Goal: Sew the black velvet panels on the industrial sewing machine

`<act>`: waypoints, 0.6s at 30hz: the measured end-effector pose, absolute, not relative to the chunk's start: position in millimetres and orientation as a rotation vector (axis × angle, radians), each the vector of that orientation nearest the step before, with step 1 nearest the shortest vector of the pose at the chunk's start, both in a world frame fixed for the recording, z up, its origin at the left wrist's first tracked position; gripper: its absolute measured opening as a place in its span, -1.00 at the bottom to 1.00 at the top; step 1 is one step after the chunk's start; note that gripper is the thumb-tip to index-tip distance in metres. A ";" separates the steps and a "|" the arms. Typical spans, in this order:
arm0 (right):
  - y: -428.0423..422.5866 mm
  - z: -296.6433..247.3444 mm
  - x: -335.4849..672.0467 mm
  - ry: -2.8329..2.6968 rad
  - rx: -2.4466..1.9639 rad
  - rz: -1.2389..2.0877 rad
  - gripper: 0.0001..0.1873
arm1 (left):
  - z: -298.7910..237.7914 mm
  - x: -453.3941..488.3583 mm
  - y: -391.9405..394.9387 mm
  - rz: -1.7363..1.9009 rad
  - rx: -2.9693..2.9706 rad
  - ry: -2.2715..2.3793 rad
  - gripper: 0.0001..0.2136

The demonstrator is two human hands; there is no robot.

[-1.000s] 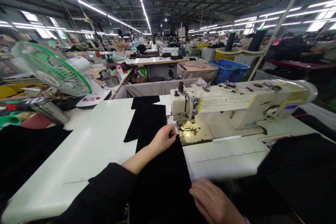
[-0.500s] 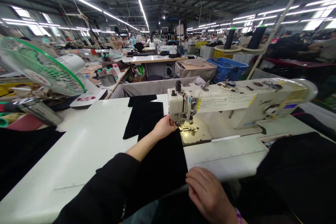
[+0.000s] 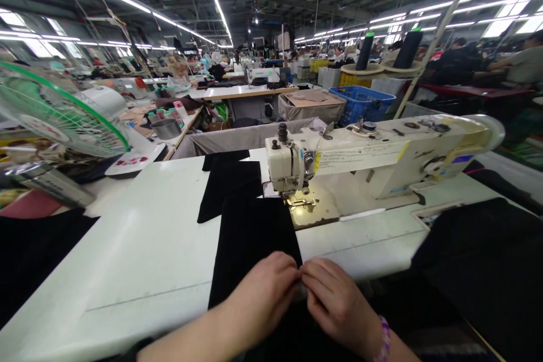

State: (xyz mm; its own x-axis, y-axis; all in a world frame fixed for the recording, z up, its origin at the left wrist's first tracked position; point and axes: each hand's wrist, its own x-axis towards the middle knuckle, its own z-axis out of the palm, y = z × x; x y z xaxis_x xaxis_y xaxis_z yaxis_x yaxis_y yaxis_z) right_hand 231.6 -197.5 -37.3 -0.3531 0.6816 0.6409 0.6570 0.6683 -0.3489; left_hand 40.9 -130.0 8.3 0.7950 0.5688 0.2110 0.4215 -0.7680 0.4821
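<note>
A length of black fabric [image 3: 254, 237] runs from the presser foot of the white sewing machine [image 3: 360, 150] down over the table's front edge. My left hand [image 3: 269, 285] is closed on the fabric's right edge, fingertips pinched together. Right beside it, my right hand [image 3: 335, 300] pinches the same edge, a purple and white band on its wrist. The fingertips of both hands nearly meet. Light falls on the needle plate [image 3: 303, 203] by the foot. Further black pieces [image 3: 229, 181] lie behind the fabric on the table.
At left stand a green-rimmed fan [image 3: 63, 107] and a steel flask [image 3: 51, 181]. Dark cloth [image 3: 483, 271] hangs over the right side. A white pen-like stick [image 3: 362, 214] lies before the machine. Behind are a blue basket [image 3: 360, 104] and thread cones [image 3: 409, 48].
My left hand has left the needle area and come down toward me, to the fabric edge beside my right hand. The right hand has stayed about where it was.
</note>
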 end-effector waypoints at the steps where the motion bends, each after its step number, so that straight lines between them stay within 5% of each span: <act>1: -194.1 -36.5 231.3 -2.080 -1.039 0.050 -0.61 | 5.0 37.7 -140.3 0.476 2.609 0.684 -0.76; 18: -163.4 -13.8 270.5 -1.893 -1.483 -0.138 -0.82 | 0.8 36.3 -58.4 0.451 2.877 0.579 -0.71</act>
State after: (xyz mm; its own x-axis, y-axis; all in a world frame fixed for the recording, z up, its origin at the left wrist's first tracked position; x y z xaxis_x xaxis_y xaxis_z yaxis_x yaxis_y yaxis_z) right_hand 270.5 -163.4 -13.8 -0.0827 0.8053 0.5871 0.8819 0.3335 -0.3332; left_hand 36.3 -58.4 0.8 0.8786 0.4013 0.2589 0.3491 -0.9096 0.2252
